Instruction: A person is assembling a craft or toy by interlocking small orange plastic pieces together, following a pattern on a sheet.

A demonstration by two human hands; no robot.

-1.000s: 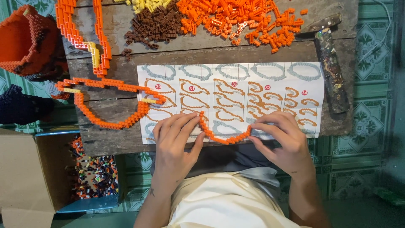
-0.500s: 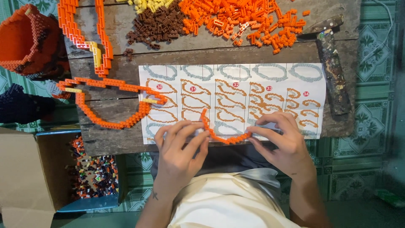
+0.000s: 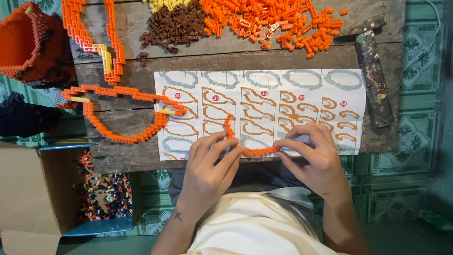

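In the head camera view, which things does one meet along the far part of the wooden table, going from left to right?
Orange brick bowl → long orange strips → brown brick pile → loose orange brick pile → hammer.

Strip (image 3: 245,144) ends hidden under both hands; orange shell (image 3: 26,42) cut off far left (box (image 3: 28,198) too).
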